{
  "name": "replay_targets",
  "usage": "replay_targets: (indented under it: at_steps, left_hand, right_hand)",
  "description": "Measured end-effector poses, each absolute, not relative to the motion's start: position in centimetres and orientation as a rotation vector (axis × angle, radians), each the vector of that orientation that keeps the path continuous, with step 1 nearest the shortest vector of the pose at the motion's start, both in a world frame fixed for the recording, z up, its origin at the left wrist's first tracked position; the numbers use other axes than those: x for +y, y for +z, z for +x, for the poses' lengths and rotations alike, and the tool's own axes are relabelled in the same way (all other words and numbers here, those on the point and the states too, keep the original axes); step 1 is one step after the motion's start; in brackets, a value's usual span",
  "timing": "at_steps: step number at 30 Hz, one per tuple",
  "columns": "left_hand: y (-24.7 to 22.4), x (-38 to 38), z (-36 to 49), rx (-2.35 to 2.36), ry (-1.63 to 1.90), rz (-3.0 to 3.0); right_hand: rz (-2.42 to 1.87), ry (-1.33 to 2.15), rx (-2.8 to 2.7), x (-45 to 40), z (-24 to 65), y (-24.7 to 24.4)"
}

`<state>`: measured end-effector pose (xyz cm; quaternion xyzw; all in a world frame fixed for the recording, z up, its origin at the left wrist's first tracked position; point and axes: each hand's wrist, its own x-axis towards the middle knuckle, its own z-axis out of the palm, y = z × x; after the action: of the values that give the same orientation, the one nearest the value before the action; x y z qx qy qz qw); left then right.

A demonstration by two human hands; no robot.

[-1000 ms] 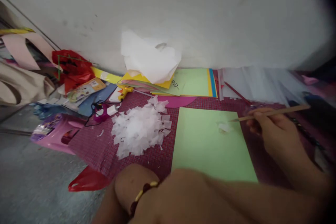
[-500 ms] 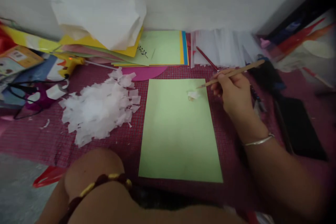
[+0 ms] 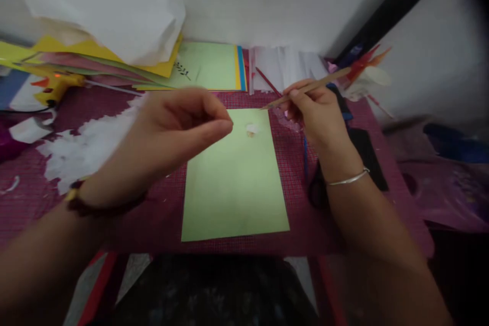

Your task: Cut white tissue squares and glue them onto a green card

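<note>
A light green sheet (image 3: 237,183) lies on the red checked cloth, with a small white paper piece (image 3: 252,129) near its top. My right hand (image 3: 315,109) grips a thin wooden stick (image 3: 324,80), whose pointed tip is over the sheet's upper edge. Raised above the sheet's left side, my left hand (image 3: 187,130) has thumb and forefinger pinched; anything between them is too small to make out. Partly hidden behind that hand is a heap of white paper scraps (image 3: 84,145).
Crumpled white paper (image 3: 110,10) rests on coloured sheets (image 3: 210,66) at the back left. A yellow glue gun (image 3: 57,86) lies at the left. A red pencil (image 3: 267,81) and white strips (image 3: 290,63) are at the back; a black object (image 3: 367,155) is at the right.
My left hand has risen from the lower left to over the sheet, its fingers now pinched. The view has shifted right. My right hand still holds the stick, its tip slightly farther from the paper piece.
</note>
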<state>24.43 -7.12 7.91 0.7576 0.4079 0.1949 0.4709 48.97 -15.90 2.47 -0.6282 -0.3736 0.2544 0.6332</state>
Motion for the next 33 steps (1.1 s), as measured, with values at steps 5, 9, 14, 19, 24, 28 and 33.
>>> replay_targets:
  at_steps: [5, 9, 14, 19, 24, 28, 33]
  left_hand:
    - [2.3, -5.9, 28.5, 0.657, 0.431, 2.311]
    - [-0.6, -5.4, 31.2, 0.518, 0.422, 2.561]
    - [-1.8, -6.6, 33.6, 0.575, 0.373, 2.813]
    - [-1.9, -5.8, 35.2, 0.655, 0.212, 2.835]
    - [-2.0, -4.0, 35.4, 0.654, 0.176, 2.753]
    - [-2.1, -3.1, 35.5, 0.69, 0.159, 2.686]
    - [-2.1, -2.9, 35.7, 0.704, 0.139, 2.656]
  right_hand:
    - [-1.412, 0.71, -0.823, -17.4, 48.8, 1.1]
    - [-1.361, 0.706, -0.686, -18.1, 48.5, -1.4]
    - [-1.347, 0.663, -0.573, -18.1, 48.6, -2.8]
    - [-1.318, 0.68, -0.643, -18.2, 49.0, -3.0]
    - [-1.3, 0.691, -0.666, -18.2, 49.0, -3.3]
    - [-1.299, 0.736, -0.681, -18.1, 48.8, -3.4]
    - [-1.358, 0.79, -0.735, -17.8, 48.5, -3.5]
